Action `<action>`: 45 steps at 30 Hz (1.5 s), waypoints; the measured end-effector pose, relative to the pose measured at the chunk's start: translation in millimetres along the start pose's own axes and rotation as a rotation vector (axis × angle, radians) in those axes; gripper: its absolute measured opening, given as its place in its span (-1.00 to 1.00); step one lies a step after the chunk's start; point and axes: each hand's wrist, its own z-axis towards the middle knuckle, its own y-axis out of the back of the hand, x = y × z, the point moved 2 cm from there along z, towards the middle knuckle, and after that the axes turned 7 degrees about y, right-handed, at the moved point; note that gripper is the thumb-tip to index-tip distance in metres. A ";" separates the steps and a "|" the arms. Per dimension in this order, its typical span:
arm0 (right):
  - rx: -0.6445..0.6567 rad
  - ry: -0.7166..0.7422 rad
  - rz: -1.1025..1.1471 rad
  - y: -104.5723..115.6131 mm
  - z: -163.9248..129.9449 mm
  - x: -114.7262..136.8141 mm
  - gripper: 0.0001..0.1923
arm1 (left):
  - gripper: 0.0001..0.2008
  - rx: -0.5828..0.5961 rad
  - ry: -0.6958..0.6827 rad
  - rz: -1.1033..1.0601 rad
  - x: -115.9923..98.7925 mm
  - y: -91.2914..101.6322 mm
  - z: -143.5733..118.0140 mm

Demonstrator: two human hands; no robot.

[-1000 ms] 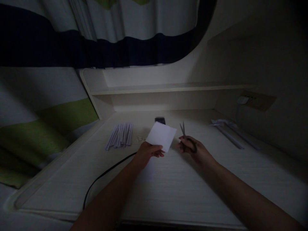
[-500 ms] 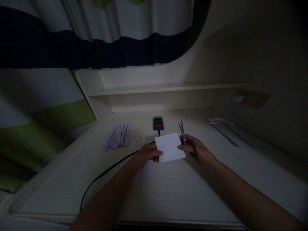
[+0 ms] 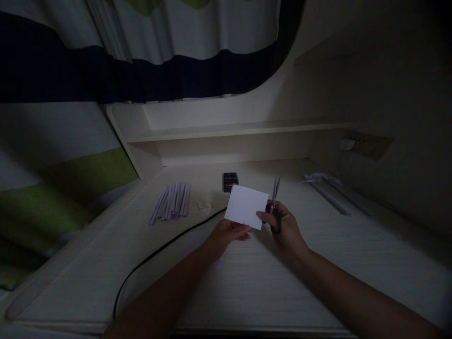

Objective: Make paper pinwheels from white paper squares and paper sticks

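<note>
The left hand [image 3: 226,233] pinches the lower edge of a white card [image 3: 246,205], lifted above the worktop [image 3: 247,282]. Just right of that grip, the right hand [image 3: 284,226] closes around scissors [image 3: 274,202], blades nearly together, pointing up beside the card.

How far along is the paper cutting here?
Done: a batch of paper strips lies on the desk. In hand: the left hand holds a white sheet, uncut; the right hand holds scissors beside its edge. Left: cutting this sheet.
</note>
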 end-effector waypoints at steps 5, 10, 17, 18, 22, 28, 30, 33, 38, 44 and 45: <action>0.059 -0.040 -0.031 -0.3 -2.1 -4.2 -0.65 | -0.73 -0.084 0.016 0.008 -3.2 -3.6 -1.8; 0.188 -0.085 -0.162 -2.9 -0.7 -1.0 -0.65 | -0.78 -0.232 0.014 -0.017 -10.7 9.5 -0.1; 0.538 -0.264 -0.310 -9.9 -6.9 -9.3 -0.61 | -0.73 -0.467 -0.108 -0.105 -23.0 33.8 -1.1; 0.585 -0.289 -0.310 -10.3 -8.2 -12.0 -0.59 | -0.73 -0.484 -0.119 -0.101 -24.0 34.6 -1.6; 0.681 -0.291 -0.347 -10.7 -10.7 -16.8 -0.61 | -0.73 -0.505 -0.136 -0.042 -27.6 30.6 -4.9; 0.697 -0.275 -0.391 -12.5 -11.7 -14.2 -0.67 | -0.74 -0.509 -0.118 0.018 -28.4 21.0 -7.9; 0.697 -0.279 -0.396 -13.7 -12.6 -13.7 -0.67 | -0.74 -0.501 -0.117 0.026 -27.4 19.6 -8.0; 0.690 -0.282 -0.382 -16.0 -14.6 -11.6 -0.67 | -0.74 -0.493 -0.117 0.043 -26.3 18.5 -8.0; 0.675 -0.291 -0.380 -17.8 -16.6 -9.0 -0.66 | -0.78 -0.509 -0.092 0.036 -26.1 16.9 -8.3; 0.693 -0.266 -0.392 -15.6 -15.0 -13.5 -0.69 | -0.78 -0.508 -0.091 0.052 -27.8 15.6 -9.9; 0.690 -0.263 -0.393 -15.4 -14.9 -13.8 -0.70 | -0.78 -0.512 -0.089 0.054 -28.3 15.4 -10.2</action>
